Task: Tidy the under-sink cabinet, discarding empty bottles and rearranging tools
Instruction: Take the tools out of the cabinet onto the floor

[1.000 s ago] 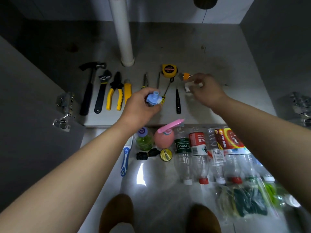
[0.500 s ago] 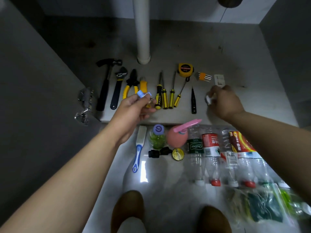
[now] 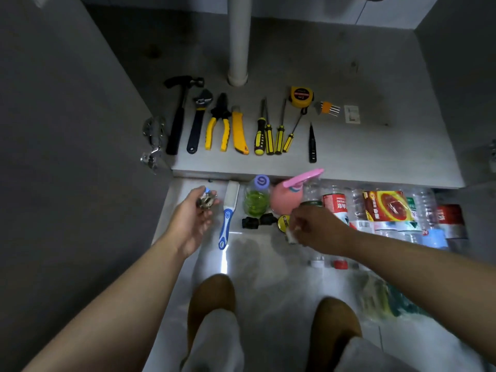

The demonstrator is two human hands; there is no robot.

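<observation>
Left hand palm-up over the tiled floor, just in front of the cabinet floor, fingers curled round a blue-capped item. Body is small, glassy or metallic; too blurred to tell whether it is a tiny bottle or a fitting. Judged light and rigid, likely smooth and slippery; if glass, breakable on tile, so better cradled in the palm or taken by the cap than pinched at the body. Right hand low over the floor, thumb and fingers pinching a white scrap; very light, probably soft, a fingertip hold should suffice. Around them on the floor: brush just beside the left hand, green-filled bottle, pink spray bottle, black fitting, yellow roll touching the right hand's outline, and a row of empty plastic bottles lying to the right, with the right forearm over them. In the cabinet, well apart from both hands: hammer, wrench, pliers, utility knife, screwdrivers, tape measure, hex keys, drain pipe behind. Set-down room between brush and bottles is tight; a careless drop might topple the green-filled bottle
</observation>
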